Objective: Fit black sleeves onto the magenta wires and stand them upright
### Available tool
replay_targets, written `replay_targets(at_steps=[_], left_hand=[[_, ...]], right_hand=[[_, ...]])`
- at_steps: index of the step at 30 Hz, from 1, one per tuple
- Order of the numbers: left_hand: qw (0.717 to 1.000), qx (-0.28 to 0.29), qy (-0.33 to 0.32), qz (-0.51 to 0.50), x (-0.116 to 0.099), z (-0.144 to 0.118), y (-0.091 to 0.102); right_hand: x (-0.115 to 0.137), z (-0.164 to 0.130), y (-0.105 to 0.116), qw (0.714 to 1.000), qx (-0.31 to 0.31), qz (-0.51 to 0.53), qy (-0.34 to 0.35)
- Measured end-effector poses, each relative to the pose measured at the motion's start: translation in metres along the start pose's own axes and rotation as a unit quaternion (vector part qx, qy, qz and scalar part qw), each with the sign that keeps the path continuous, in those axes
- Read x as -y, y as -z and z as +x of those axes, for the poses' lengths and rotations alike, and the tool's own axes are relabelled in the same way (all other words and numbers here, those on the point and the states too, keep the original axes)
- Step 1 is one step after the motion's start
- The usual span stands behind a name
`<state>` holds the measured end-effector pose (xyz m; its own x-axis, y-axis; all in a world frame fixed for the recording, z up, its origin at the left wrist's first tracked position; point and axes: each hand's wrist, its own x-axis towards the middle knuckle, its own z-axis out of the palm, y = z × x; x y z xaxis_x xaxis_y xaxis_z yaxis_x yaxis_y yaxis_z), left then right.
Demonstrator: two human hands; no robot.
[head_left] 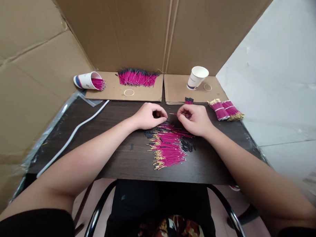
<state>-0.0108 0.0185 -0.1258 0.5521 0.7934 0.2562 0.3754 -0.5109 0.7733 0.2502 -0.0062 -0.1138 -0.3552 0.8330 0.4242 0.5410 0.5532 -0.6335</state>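
My right hand (196, 120) pinches a thin magenta wire (173, 114) whose gold-coloured tip points left. Facing it, my left hand (149, 116) has its thumb and fingertips together; anything between them is too small to make out. Just below both hands lies a spread of loose magenta wires (169, 146), gold ends mostly to the left and silvery ends to the right. Short black sleeves (186, 146) lie at the right side of this pile, and more black sleeves (148, 134) are at its upper left. Beyond my right hand sits a small group of black-capped wires (189, 100).
Cardboard sheets (145, 95) along the back carry a row of black-capped wires (138, 78), a tipped paper cup (84, 80) with wires, an upright cup (197, 78) and rubber bands (128, 93). Banded bundles (225, 109) lie right. A white cable (74, 133) crosses the left.
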Motion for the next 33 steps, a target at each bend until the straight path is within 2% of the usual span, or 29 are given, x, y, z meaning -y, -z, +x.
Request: replay_targets(at_steps=[8,23,33], left_hand=[[0.999,0.002,-0.039,0.031,0.0047,-0.0012,-0.0028],[0.994,0.048,-0.018,0.093,0.0003,0.0015,-0.0012],[0.997,0.043,-0.035,0.051,-0.0009,-0.0001,0.0013]], right_hand=[[-0.0045,-0.0003,-0.0050,1.000,0.009,0.002,-0.015],[-0.0056,0.0001,-0.0056,0.999,0.028,-0.002,-0.033],[-0.0046,-0.0001,-0.0049,0.999,0.029,-0.002,-0.024]])
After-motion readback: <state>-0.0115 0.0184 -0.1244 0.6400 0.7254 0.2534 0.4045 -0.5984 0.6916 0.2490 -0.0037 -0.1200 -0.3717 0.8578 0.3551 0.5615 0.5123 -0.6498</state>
